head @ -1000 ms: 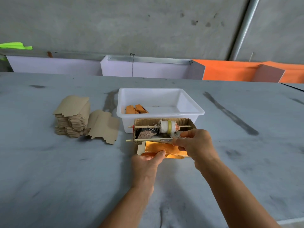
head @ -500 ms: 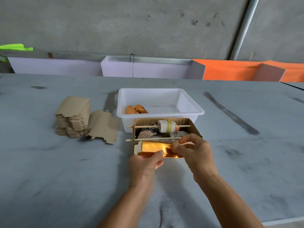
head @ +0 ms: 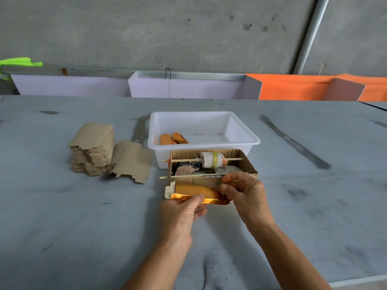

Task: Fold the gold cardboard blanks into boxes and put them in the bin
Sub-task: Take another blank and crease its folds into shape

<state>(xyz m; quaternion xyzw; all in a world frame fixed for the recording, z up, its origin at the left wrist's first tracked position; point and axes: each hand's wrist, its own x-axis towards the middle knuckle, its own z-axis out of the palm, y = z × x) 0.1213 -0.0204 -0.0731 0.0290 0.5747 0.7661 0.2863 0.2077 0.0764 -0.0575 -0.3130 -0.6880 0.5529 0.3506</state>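
A gold cardboard blank [head: 194, 191], partly folded into a long box shape, is held just above the table in front of me. My left hand [head: 181, 212] pinches its near edge with thumb on top. My right hand [head: 244, 193] grips its right end, fingers curled over the upper flap. A white end tab sticks out at the blank's left. The white plastic bin [head: 240, 130] stands behind, holding two folded gold boxes [head: 172, 138] in its near left corner. A stack of flat blanks [head: 92, 151], brown side up, lies to the left.
An open brown cardboard box [head: 247, 164] with a tape roll [head: 211, 160] on a wooden skewer and some stones sits between the bin and my hands. One loose blank [head: 132, 162] leans on the stack. Purple and orange panels line the table's far edge.
The blank has been turned and folded further, now showing its gold face upright. My right hand has shifted from the blank's top edge to its right end.
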